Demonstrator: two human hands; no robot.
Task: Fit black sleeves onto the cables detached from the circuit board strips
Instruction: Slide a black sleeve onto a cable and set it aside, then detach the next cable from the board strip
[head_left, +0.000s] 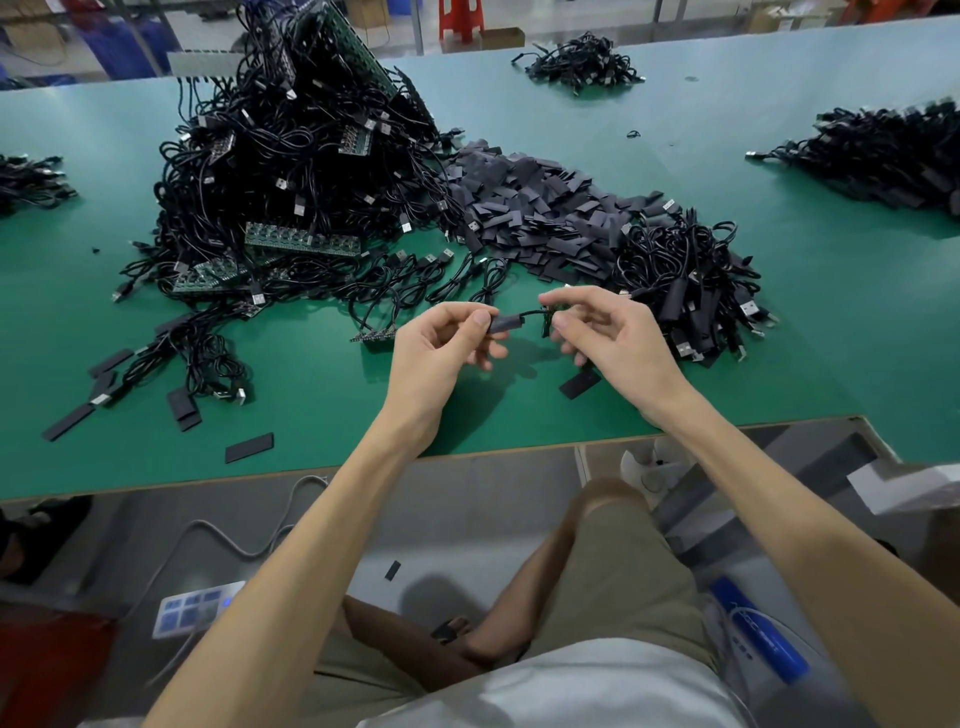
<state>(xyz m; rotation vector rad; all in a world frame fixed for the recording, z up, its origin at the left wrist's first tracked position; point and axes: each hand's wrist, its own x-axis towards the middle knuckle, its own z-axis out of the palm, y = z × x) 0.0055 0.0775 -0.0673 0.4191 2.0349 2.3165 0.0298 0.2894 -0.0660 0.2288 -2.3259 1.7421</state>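
Two hands work: left hand (441, 338) pinches black sleeve (506, 323), right hand (608, 332) fingers (563, 297) grip cable (535, 313).

left grip (441, 343) pinches a black sleeve (506, 323) between thumb and forefinger, above the tabletop (779, 374) near its front edge. right grip (608, 338) pinches the cable (535, 313) coming out of the sleeve's right end. cable and board strip heap (291, 171) far left, loose sleeve pile (535, 208) centre, sleeved cable heap (691, 280) just right of both grips. flat spare sleeve (579, 384) lies under right grip.
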